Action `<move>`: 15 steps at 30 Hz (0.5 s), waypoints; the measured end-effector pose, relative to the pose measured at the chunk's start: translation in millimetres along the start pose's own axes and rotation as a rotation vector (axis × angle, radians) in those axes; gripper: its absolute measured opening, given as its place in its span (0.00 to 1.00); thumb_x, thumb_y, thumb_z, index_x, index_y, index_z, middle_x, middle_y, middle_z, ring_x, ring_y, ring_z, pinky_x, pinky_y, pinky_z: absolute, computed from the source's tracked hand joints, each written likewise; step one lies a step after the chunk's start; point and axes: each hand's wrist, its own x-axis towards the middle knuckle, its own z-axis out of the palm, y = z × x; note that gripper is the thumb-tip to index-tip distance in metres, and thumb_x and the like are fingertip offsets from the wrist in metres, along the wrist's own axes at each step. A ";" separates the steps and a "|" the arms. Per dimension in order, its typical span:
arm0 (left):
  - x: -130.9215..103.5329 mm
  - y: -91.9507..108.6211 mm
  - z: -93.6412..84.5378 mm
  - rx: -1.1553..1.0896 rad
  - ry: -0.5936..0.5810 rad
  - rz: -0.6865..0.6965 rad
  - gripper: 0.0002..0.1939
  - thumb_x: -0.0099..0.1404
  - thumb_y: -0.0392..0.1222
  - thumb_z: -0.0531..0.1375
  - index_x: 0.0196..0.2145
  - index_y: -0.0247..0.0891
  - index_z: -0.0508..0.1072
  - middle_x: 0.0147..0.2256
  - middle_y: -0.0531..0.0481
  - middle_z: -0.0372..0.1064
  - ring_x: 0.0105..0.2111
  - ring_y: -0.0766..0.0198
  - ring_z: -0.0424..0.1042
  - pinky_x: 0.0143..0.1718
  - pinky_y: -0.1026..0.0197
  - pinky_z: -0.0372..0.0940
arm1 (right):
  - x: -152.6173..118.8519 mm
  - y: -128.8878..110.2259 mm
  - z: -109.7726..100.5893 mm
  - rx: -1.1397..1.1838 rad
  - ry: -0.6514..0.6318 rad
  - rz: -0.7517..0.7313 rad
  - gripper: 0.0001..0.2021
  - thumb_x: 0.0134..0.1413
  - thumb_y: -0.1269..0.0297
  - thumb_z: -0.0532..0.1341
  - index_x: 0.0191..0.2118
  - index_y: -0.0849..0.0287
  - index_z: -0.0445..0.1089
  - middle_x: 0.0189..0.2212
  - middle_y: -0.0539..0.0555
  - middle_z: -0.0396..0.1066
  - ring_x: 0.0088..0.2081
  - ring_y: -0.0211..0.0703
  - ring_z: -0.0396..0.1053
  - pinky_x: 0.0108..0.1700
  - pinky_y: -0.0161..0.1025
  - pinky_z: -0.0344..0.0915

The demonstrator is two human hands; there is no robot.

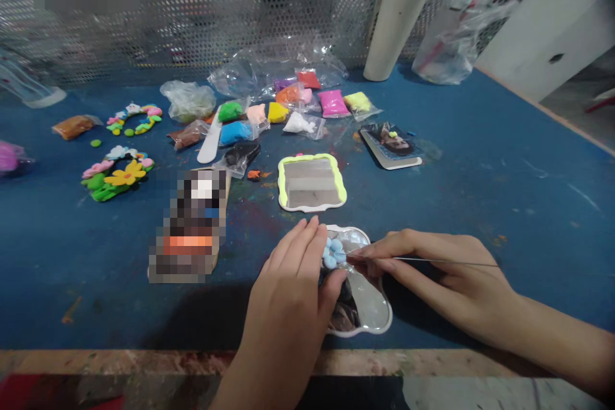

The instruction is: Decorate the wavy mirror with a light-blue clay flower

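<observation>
A small wavy-edged mirror [372, 307] with a white rim lies on the blue table near its front edge. On its glass sits a light-blue clay flower [334, 254] made of rounded petals. My left hand [293, 282] lies over the mirror's left part, fingers stretched out, with the thumb and fingertips beside the flower. Between thumb and fingers my right hand [442, 275] pinches a thin metal needle [446, 262]; its tip reaches the flower's right petals. Part of the mirror is hidden under my left hand.
Behind the mirror lies a second mirror [312, 182] with yellow clay edging. Clay packets [235, 133], a white spatula [209, 141] and clay-decorated rings [125, 174] spread across the back left. A phone-like block [192, 230], a small booklet [391, 146] and a tall tumbler [403, 16] stand around.
</observation>
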 end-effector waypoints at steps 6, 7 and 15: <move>0.9 0.2 0.3 -0.002 -0.002 -0.004 0.20 0.64 0.36 0.58 0.53 0.29 0.67 0.52 0.39 0.70 0.54 0.50 0.67 0.50 0.43 0.68 | 1.8 -0.4 0.7 -0.012 0.018 -0.018 0.08 0.58 0.73 0.56 0.38 0.57 0.72 0.29 0.47 0.77 0.30 0.30 0.74 0.32 0.26 0.67; 0.7 0.3 0.4 0.000 -0.004 -0.004 0.19 0.64 0.36 0.58 0.53 0.29 0.67 0.52 0.38 0.70 0.54 0.50 0.67 0.50 0.43 0.68 | 2.1 -0.6 0.5 -0.015 0.019 -0.022 0.08 0.58 0.74 0.56 0.38 0.56 0.72 0.29 0.47 0.77 0.30 0.30 0.74 0.32 0.25 0.67; 0.2 0.4 -0.4 0.003 -0.009 -0.001 0.20 0.64 0.36 0.58 0.53 0.29 0.66 0.52 0.38 0.70 0.54 0.49 0.67 0.50 0.42 0.68 | -1.6 -0.8 -0.1 -0.014 0.012 -0.026 0.08 0.58 0.73 0.57 0.38 0.56 0.72 0.29 0.46 0.77 0.30 0.30 0.74 0.32 0.26 0.67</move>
